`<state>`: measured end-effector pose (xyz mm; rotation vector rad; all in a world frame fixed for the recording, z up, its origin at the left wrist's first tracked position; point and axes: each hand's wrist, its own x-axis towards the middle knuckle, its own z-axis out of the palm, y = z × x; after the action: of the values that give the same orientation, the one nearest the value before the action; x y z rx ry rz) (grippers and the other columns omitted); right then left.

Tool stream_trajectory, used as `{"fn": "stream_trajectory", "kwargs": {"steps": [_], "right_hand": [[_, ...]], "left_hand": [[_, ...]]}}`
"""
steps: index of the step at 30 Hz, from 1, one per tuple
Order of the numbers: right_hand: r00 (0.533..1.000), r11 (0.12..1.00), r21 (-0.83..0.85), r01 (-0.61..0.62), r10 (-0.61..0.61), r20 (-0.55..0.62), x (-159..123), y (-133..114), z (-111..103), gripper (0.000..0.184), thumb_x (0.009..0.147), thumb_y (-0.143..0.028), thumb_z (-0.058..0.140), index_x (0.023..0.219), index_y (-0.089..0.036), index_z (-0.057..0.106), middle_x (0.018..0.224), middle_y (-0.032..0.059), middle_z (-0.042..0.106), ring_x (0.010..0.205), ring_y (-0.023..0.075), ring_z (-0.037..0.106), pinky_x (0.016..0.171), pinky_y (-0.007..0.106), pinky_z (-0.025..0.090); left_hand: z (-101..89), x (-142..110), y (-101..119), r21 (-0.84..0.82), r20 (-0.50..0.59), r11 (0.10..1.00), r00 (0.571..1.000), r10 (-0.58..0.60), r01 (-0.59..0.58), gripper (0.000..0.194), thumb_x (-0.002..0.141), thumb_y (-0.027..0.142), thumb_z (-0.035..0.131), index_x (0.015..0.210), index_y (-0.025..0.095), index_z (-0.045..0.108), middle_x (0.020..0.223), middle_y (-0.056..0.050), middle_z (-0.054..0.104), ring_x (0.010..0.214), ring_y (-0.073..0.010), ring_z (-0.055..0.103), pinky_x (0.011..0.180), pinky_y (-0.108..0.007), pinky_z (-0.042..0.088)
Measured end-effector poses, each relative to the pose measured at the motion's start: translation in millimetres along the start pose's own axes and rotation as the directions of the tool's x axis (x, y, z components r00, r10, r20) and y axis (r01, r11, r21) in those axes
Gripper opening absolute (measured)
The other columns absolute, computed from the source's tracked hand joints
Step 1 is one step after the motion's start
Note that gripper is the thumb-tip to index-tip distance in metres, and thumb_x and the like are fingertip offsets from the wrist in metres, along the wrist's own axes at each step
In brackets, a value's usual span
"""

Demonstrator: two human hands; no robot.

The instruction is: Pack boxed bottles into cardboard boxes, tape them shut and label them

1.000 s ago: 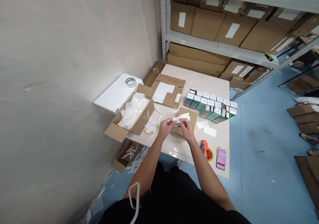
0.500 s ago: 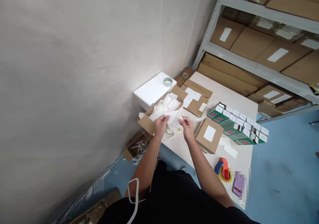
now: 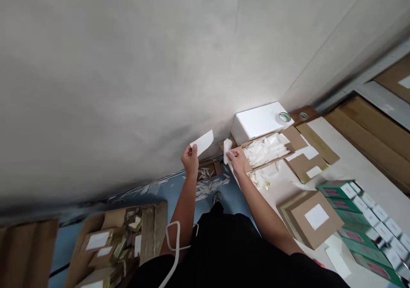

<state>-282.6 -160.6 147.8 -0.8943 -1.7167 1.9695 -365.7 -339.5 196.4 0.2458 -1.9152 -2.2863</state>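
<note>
My left hand (image 3: 191, 159) is closed, pinching a white paper label (image 3: 203, 142) by its lower left end; the label's far edge bends a little. My right hand (image 3: 237, 159) is closed on a narrow, curled strip of white paper (image 3: 227, 147). The two papers are apart. The strip hangs near the front flap of an open carton (image 3: 270, 165) full of white paper pieces (image 3: 266, 149). Below and between my hands, on the floor, stands a small box (image 3: 206, 171) with white scraps in and around it.
On the table stand a closed carton (image 3: 311, 222) with a white label, rows of green boxes (image 3: 349, 219) and flattened cardboard (image 3: 304, 165). A tape roll (image 3: 284, 117) lies on a white foam box (image 3: 259, 121) against the wall. A large carton (image 3: 160, 224) of smaller boxes is at lower left.
My view has swung left. My hands, together at the white paper over the table before, are now further apart and left of the table, each with its own piece.
</note>
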Motion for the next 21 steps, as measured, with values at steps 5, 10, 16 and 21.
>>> {"fn": "stream_trajectory", "kwargs": {"steps": [5, 10, 16, 21], "right_hand": [[0.99, 0.958, -0.272, -0.096, 0.121, 0.074, 12.4, 54.3, 60.9, 0.028, 0.068, -0.047, 0.07, 0.079, -0.021, 0.064, 0.074, 0.0024, 0.07, 0.07, 0.0191, 0.063, 0.064, 0.028, 0.05], [0.975, 0.816, -0.569, -0.102, 0.196, 0.106, 16.7, 84.6, 82.7, 0.029, 0.07, -0.046, 0.072, 0.085, -0.021, 0.072, 0.092, 0.0111, 0.078, 0.093, 0.0275, 0.072, 0.081, 0.033, 0.053], [0.989, 0.896, -0.441, -0.05, 0.107, 0.107, 6.8, 76.8, 64.1, 0.032, 0.078, -0.045, 0.062, 0.094, -0.019, 0.074, 0.102, 0.0126, 0.078, 0.099, 0.0277, 0.071, 0.091, 0.036, 0.053], [0.993, 0.986, -0.163, 0.021, -0.002, 0.119, -8.3, 26.3, 32.5, 0.038, 0.082, -0.055, 0.065, 0.095, -0.02, 0.071, 0.09, 0.0054, 0.075, 0.085, 0.0201, 0.068, 0.079, 0.03, 0.054]], "left_hand": [[-48.1, 7.1, 1.9, 0.095, -0.039, 0.995, 0.999, 0.028, -0.024, 0.042, 0.083, 0.058, 0.072, 0.085, 0.016, 0.072, 0.077, -0.002, 0.066, 0.078, -0.0169, 0.063, 0.071, -0.024, 0.049], [-77.6, 4.9, -1.3, 0.174, -0.077, 0.985, 0.997, 0.018, -0.004, 0.045, 0.084, 0.06, 0.069, 0.088, 0.016, 0.072, 0.077, -0.002, 0.065, 0.076, -0.0161, 0.061, 0.069, -0.024, 0.049], [-74.2, 1.5, -10.9, 0.299, -0.022, 0.954, 0.999, 0.041, -0.033, 0.042, 0.088, 0.058, 0.066, 0.088, 0.017, 0.072, 0.078, -0.002, 0.065, 0.075, -0.0152, 0.06, 0.068, -0.023, 0.049], [-26.2, -12.0, -15.4, 0.337, 0.172, 0.925, 0.977, 0.123, -0.175, 0.033, 0.091, 0.051, 0.066, 0.087, 0.02, 0.075, 0.082, -0.003, 0.067, 0.078, -0.0162, 0.062, 0.074, -0.025, 0.05]]}}
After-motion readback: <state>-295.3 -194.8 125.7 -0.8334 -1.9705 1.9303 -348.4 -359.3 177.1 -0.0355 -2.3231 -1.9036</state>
